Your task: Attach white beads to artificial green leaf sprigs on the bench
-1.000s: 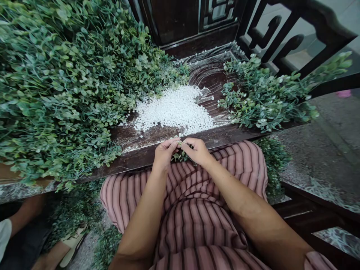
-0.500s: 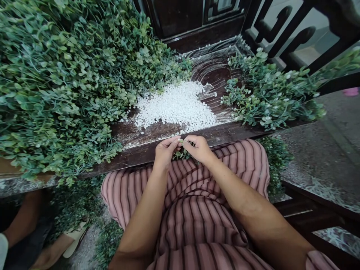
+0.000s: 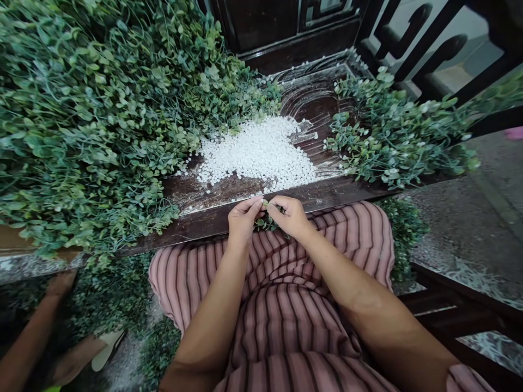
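Note:
My left hand (image 3: 242, 219) and my right hand (image 3: 289, 215) meet above my lap at the bench's front edge, fingertips nearly touching. A leafy artificial green sprig (image 3: 267, 222) hangs below them, pinched in my right thumb and fingers. At my left fingertips, closed in a pinch, shows a tiny pale spot that looks like a white bead. Just beyond my hands, a spread of small white beads (image 3: 261, 152) covers part of the dark wooden bench (image 3: 322, 195). Fingers hide much of the sprig's upper end.
A big heap of artificial greenery (image 3: 102, 120) fills the bench's left side. A smaller bunch of sprigs (image 3: 404, 136), some white-tipped, lies to the right by the wooden armrest (image 3: 408, 49). More greenery (image 3: 159, 351) is on the floor. Another person's arm (image 3: 36, 326) reaches in at lower left.
My hands keep the same pinch on the sprig with hardly any movement. At lower left, the other person's arm has shifted, its hand now against the greenery under the bench. The view has moved slightly.

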### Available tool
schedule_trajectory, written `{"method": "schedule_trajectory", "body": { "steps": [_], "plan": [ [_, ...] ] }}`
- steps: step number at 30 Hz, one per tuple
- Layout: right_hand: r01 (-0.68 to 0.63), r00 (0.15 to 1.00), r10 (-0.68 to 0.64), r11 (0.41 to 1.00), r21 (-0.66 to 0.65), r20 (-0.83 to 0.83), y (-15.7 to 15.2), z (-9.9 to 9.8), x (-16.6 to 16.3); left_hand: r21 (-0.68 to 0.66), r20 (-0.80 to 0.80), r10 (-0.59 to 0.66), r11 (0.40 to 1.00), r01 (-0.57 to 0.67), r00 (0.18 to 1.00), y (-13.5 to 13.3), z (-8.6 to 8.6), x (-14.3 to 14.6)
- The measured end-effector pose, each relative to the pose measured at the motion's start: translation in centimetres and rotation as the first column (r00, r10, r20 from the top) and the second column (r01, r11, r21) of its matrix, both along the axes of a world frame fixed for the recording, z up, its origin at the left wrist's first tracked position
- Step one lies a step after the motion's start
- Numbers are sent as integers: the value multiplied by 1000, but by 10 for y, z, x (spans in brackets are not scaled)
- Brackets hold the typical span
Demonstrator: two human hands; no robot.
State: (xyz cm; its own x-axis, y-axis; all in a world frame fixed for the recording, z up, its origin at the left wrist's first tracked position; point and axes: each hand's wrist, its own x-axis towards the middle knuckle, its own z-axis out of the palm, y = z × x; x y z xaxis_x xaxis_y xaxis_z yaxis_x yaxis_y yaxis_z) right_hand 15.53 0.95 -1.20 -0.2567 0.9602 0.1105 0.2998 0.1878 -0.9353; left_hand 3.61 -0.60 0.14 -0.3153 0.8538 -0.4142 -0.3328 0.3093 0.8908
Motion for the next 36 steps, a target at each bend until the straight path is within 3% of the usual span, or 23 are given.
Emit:
{"method": "schedule_trajectory", "body": {
  "steps": [19, 26, 36],
  "plan": [
    [36, 999, -36, 999, 10, -2, 0, -3, -1, 16, -41, -2, 1000, 3, 999, 0, 0, 3],
    [49, 999, -49, 998, -31, -3, 1, -1, -2, 92, -121, 20, 996, -9, 992, -1, -5, 8],
    [112, 994, -113, 989, 100, -4, -3, -5, -6, 142, -187, 98, 987, -72, 977, -3, -8, 13]
  ]
}}
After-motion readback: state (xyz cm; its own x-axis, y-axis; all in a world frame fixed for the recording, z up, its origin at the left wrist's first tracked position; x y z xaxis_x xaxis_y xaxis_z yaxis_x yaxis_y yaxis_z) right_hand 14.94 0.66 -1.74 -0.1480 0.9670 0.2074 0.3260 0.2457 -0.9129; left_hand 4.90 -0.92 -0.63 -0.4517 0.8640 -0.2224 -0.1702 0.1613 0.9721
